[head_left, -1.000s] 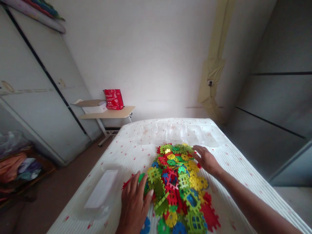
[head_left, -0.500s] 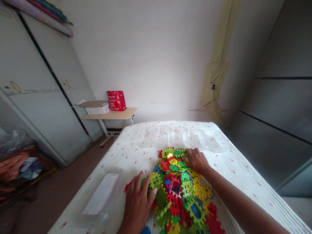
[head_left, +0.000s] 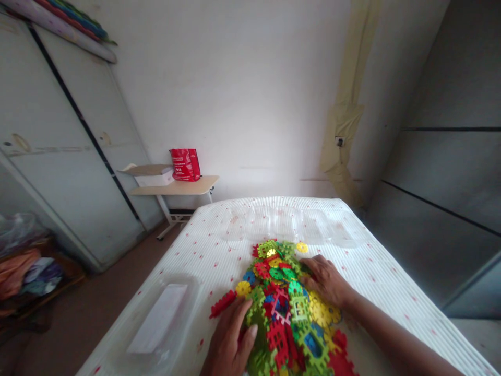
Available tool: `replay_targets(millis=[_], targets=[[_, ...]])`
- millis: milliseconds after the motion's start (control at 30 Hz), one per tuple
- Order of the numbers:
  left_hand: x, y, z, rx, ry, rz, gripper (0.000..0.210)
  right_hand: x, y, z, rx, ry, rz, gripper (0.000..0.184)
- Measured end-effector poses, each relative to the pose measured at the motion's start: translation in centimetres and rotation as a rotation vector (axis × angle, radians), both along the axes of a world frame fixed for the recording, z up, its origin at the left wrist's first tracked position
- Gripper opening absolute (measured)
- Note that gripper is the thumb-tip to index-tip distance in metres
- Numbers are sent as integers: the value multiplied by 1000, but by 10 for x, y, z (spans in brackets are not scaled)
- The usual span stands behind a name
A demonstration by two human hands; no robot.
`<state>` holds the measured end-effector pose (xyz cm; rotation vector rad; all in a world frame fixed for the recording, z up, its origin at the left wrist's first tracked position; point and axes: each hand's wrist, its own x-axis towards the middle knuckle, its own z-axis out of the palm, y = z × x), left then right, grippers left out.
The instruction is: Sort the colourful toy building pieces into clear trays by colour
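Evidently the step in hand is work at the two flanks of a long, loose heap of flat, toothed plastic pieces in red, yellow, green and blue (head_left: pixel 277 300), which lies down the middle of a white ribbed cloth with small red marks (head_left: pixel 391 297). The left hand (head_left: pixel 230 342) lies against the near left flank, its thumb parted from the fingers, just beside a red toothed piece (head_left: pixel 223 304) and a yellow notched disc (head_left: pixel 243 288). The right hand (head_left: pixel 326 279) rests on the right flank farther up, fingers loosely bent and thumb apart; no piece shows pinched in either hand, though what lies under the palms is hidden. Both are well apart from each other, with the heap between them. Because the pieces overlap, freeing one would probably call for fingertips hooked under its edge. Beyond the heap stands a clear plastic tray with several compartments (head_left: pixel 287 222).
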<state>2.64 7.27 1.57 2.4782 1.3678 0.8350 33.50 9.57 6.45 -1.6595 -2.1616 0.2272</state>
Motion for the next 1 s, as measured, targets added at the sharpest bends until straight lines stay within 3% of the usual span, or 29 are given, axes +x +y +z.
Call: replay_targets(millis=[167,267,367,500,600,833,1000], targets=[[5,3,35,94,-28,-35,25,4,-16,14,-57,221,138,40],[20,25,60,96,-65,-16,25,5,-3,14,-4,236,55,45],[42,59,72,31,-56,9,27,2,20,6,45,111,-16,43],[70,105,66,-149,-3,98,40,-12,43,-3,-26,-73,-202,47],[86,124,57,-258,55,151,44,-22,49,-3,-82,-164,-301,48],[95,139,52,-386,110,163,56,-32,55,5,-102,-191,-253,50],[96,150,54,-485,130,148,63,-35,60,-1,-80,-150,-229,56]])
